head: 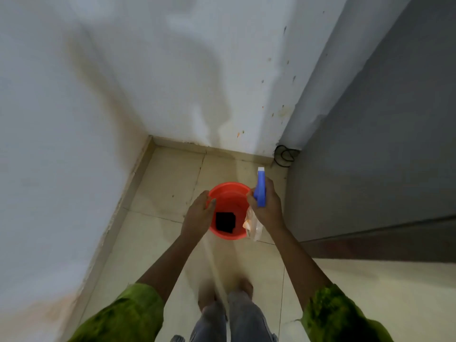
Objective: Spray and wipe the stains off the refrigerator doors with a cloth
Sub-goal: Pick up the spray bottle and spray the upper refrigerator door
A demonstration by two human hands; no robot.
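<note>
Status: early, prep stage, as I read it. No spraying or wiping of the doors visible yet.

- left hand (197, 214), centre frame: curled at the left rim of the red bucket (229, 185), thumb over the edge. Looks like it's holding the rim.
- dark square (225, 222) lying in the bucket bottom. Might be the cloth, can't confirm.
- right hand (270, 211), just right of the bucket: wrapped round the neck of the spray bottle (261, 193). Blue trigger head points to the top of the frame, clear body hangs below the fist.
- refrigerator (375, 149), presumably the grey panel filling the right side of the frame. Neither hand touches it. No foam or wet streaks that I can make out on it.

Left to do: aim at the doors, spray, get the cloth out, wipe. Basically everything.

Surroundings:
- wall (74, 119), left and top of frame: white, with brownish smears on the left and small dark specks near the corner by the fridge.
- floor (170, 178): pale beige tiles, grubby grout lines, matching skirting at the wall foot.
- cable (283, 154): black loop on the floor in the gap between wall and fridge.
- bottom of frame: green sleeves, grey trousers and bare feet, all blurred.
</note>
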